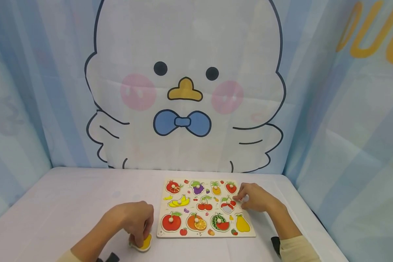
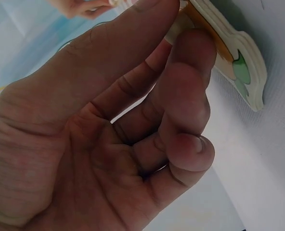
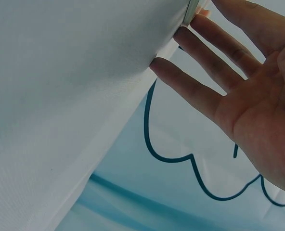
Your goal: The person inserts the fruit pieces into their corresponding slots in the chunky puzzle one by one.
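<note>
My left hand (image 1: 138, 218) pinches a yellow pear puzzle piece (image 1: 146, 243) from above, just left of the board's near corner. The left wrist view shows the edge and green leaf of the pear piece (image 2: 241, 67), low against the white cloth; the fingertips hide the rest. The wooden fruit puzzle board (image 1: 161, 234) lies flat on the table. At its right edge is my right hand (image 1: 257, 199), fingertips touching the rim. In the right wrist view that hand's fingers (image 3: 195, 91) are spread and fairly straight, with the board's edge (image 3: 190, 12) at their tips.
Several knobbed fruit pieces sit in the board, among them an apple (image 1: 171, 222), an orange (image 1: 196, 222) and a watermelon (image 1: 220, 222). A yellow pear shape (image 1: 243, 223) without a knob shows at its lower right corner. A printed curtain (image 1: 183, 153) stands behind the white-covered table (image 1: 68, 203).
</note>
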`<action>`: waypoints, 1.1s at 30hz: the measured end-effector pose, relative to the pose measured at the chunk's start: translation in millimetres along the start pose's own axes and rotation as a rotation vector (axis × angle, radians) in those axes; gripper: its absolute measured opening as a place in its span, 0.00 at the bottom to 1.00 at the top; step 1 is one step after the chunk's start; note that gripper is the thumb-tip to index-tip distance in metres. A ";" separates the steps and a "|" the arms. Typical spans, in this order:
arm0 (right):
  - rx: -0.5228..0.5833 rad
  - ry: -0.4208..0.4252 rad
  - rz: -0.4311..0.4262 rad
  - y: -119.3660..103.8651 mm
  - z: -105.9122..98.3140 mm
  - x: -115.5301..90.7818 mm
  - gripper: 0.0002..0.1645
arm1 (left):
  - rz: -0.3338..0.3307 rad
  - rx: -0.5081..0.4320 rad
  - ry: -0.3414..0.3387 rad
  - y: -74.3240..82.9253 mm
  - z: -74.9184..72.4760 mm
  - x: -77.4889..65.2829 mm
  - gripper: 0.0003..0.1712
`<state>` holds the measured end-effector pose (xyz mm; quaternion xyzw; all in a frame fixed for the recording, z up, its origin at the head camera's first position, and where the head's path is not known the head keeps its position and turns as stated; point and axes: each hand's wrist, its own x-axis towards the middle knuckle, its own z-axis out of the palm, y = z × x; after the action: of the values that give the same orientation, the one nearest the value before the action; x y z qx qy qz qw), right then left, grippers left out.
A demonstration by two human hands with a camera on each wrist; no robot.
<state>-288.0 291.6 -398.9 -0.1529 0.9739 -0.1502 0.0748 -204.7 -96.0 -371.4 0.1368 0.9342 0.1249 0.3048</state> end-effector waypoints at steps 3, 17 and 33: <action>0.004 -0.002 -0.001 0.3 0.0 0.2 0.19 | 0.007 -0.002 0.006 0.1 -0.4 -1.0 0.12; 0.003 0.004 -0.005 0.0 0.1 0.2 0.19 | 0.057 -0.018 0.034 -3.1 -2.7 -2.2 0.12; 0.018 -0.003 -0.014 2.7 0.3 1.4 0.18 | 0.145 -0.057 0.086 -8.9 -9.4 -2.4 0.12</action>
<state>-290.0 293.5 -400.1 -0.1591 0.9713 -0.1595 0.0766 -210.2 -106.5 -365.6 0.1899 0.9302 0.1788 0.2584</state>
